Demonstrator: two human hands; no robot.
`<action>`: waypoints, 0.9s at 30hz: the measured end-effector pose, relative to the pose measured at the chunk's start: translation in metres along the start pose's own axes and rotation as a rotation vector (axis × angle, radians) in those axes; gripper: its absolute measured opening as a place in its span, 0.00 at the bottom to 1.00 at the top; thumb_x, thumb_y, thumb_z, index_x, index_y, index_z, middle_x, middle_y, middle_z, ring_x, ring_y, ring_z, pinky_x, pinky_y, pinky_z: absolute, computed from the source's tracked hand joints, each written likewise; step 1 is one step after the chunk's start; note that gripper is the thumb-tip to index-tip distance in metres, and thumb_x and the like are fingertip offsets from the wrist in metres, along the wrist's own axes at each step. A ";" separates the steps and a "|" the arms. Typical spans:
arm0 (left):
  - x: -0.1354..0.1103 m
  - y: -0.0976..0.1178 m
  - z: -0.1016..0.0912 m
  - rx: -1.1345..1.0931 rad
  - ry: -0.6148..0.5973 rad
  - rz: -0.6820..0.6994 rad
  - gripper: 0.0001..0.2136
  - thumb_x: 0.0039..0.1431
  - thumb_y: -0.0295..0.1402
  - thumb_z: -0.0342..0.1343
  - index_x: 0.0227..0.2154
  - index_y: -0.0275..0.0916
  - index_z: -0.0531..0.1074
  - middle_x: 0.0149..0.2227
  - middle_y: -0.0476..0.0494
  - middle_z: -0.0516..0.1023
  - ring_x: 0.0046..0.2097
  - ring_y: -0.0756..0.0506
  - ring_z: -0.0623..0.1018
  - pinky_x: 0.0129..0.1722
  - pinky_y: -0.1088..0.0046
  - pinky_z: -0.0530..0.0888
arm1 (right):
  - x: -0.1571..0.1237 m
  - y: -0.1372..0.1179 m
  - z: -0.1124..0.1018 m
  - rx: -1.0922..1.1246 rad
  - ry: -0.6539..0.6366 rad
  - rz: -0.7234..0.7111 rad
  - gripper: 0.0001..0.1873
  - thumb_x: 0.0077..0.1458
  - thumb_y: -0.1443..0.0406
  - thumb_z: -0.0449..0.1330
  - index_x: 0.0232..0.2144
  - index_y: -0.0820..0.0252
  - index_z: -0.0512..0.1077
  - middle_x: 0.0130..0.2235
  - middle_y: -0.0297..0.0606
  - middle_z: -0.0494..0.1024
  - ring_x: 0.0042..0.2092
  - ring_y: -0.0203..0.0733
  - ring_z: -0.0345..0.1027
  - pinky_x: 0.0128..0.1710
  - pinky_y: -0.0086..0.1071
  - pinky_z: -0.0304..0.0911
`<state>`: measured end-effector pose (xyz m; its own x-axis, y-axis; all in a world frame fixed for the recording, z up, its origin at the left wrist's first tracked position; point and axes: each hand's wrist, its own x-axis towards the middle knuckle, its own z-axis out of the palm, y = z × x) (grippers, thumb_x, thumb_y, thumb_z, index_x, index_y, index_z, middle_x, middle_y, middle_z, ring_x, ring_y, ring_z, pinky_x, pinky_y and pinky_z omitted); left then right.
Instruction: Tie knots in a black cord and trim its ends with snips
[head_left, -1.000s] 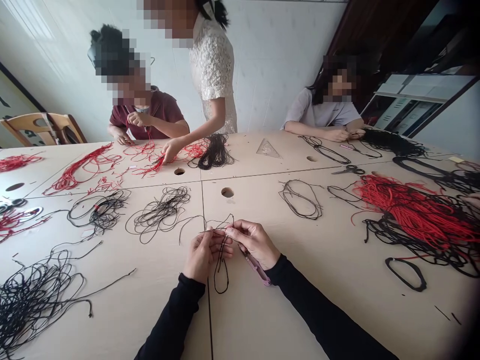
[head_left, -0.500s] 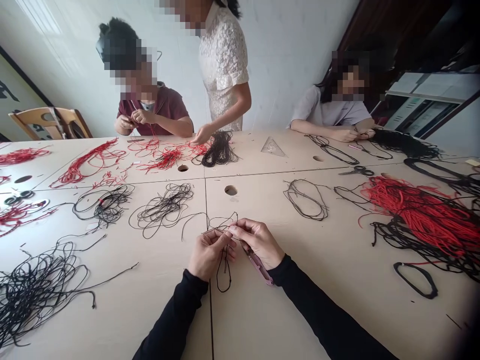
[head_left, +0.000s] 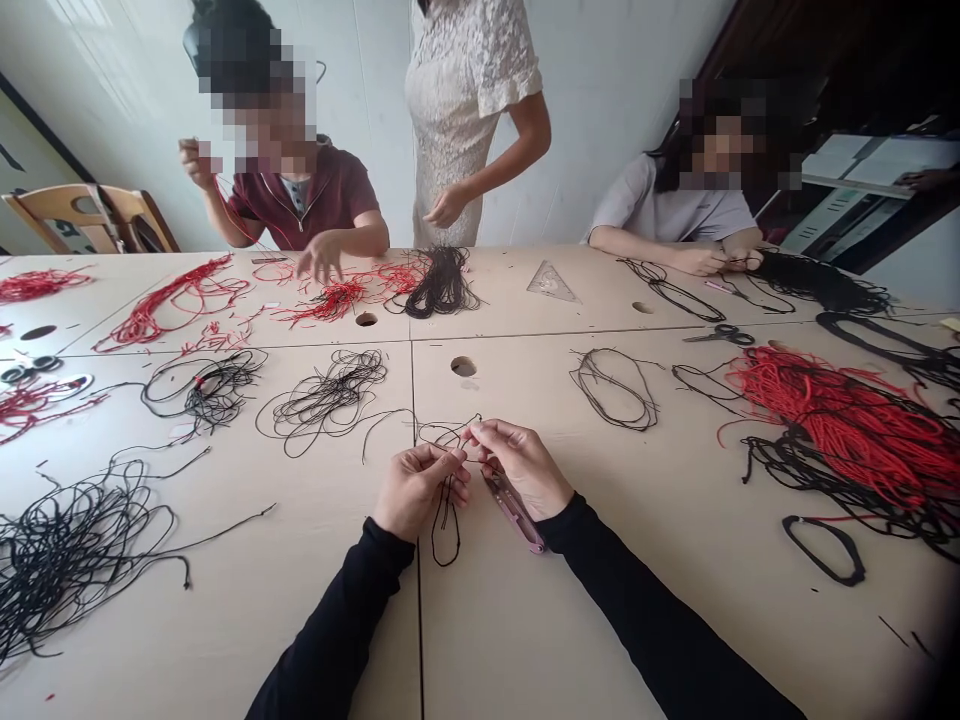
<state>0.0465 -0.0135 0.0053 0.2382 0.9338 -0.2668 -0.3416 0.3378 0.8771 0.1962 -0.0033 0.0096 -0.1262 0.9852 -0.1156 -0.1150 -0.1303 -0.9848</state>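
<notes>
My left hand (head_left: 422,488) is closed, pinching a thin black cord (head_left: 445,552) between thumb and fingers; a knotted loop of it hangs below. Beside it, my right hand (head_left: 520,462) pinches another stretch of the same cord between thumb and forefinger. A pair of pink thread snips (head_left: 517,515) is tucked under the curled lower fingers of that hand, its handle end pointing toward the wrist. A short length of cord spans the small gap between the fingertips. Loose cord ends stick up and trail left over the table seam.
Bundles of black cord (head_left: 330,405) and a tangled black pile (head_left: 67,570) lie leftward. Rightward are a cord coil (head_left: 615,390), red cords (head_left: 847,420) and scissors (head_left: 720,334). Across the table (head_left: 495,640), three people work or stand near a triangular ruler (head_left: 553,282).
My fingertips have moved slightly apart, with cord stretched between them. Across the table, the seated person at left has raised one hand with red cord; the standing person has drawn a hand back.
</notes>
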 end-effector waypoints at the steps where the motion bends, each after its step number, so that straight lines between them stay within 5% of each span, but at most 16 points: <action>1: 0.000 0.000 0.000 -0.013 0.010 -0.001 0.16 0.42 0.40 0.68 0.22 0.33 0.70 0.21 0.45 0.75 0.19 0.50 0.73 0.19 0.74 0.71 | 0.000 -0.001 -0.001 0.005 0.005 0.000 0.20 0.50 0.50 0.62 0.30 0.63 0.75 0.29 0.36 0.68 0.29 0.33 0.59 0.22 0.25 0.57; 4: -0.001 0.002 0.000 -0.045 0.044 0.004 0.15 0.42 0.39 0.68 0.22 0.33 0.71 0.22 0.45 0.75 0.20 0.50 0.74 0.20 0.74 0.71 | -0.001 -0.004 -0.004 -0.043 -0.034 -0.018 0.21 0.52 0.49 0.60 0.34 0.63 0.75 0.36 0.40 0.71 0.30 0.33 0.60 0.22 0.25 0.58; 10: -0.001 0.005 -0.001 -0.070 0.095 0.048 0.15 0.41 0.39 0.68 0.24 0.33 0.72 0.22 0.46 0.75 0.21 0.50 0.74 0.20 0.74 0.72 | -0.002 -0.009 -0.012 -0.249 -0.172 -0.030 0.21 0.51 0.52 0.61 0.37 0.64 0.76 0.29 0.36 0.72 0.22 0.29 0.53 0.18 0.25 0.52; 16: -0.001 0.006 -0.001 -0.083 0.121 0.050 0.15 0.40 0.39 0.69 0.23 0.33 0.71 0.23 0.45 0.75 0.21 0.50 0.74 0.20 0.73 0.72 | 0.002 -0.008 -0.021 -0.196 -0.059 0.041 0.24 0.53 0.48 0.57 0.35 0.64 0.74 0.27 0.35 0.70 0.21 0.28 0.54 0.17 0.25 0.46; 20: -0.002 0.007 0.000 -0.081 0.108 0.055 0.15 0.41 0.39 0.68 0.24 0.32 0.71 0.22 0.46 0.75 0.20 0.50 0.73 0.19 0.74 0.72 | 0.002 -0.009 -0.021 -0.284 -0.008 -0.069 0.22 0.55 0.49 0.56 0.35 0.63 0.74 0.30 0.37 0.72 0.26 0.32 0.60 0.22 0.27 0.53; 27: -0.002 0.005 0.001 -0.049 0.090 0.082 0.15 0.42 0.40 0.68 0.24 0.33 0.71 0.22 0.47 0.74 0.20 0.51 0.73 0.19 0.74 0.72 | -0.003 -0.006 -0.011 -0.422 -0.176 -0.159 0.14 0.54 0.56 0.59 0.32 0.63 0.74 0.29 0.34 0.72 0.30 0.36 0.62 0.32 0.31 0.59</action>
<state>0.0450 -0.0136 0.0104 0.1260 0.9647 -0.2312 -0.4014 0.2627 0.8774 0.2083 -0.0038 0.0146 -0.3088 0.9507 0.0282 0.2587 0.1125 -0.9594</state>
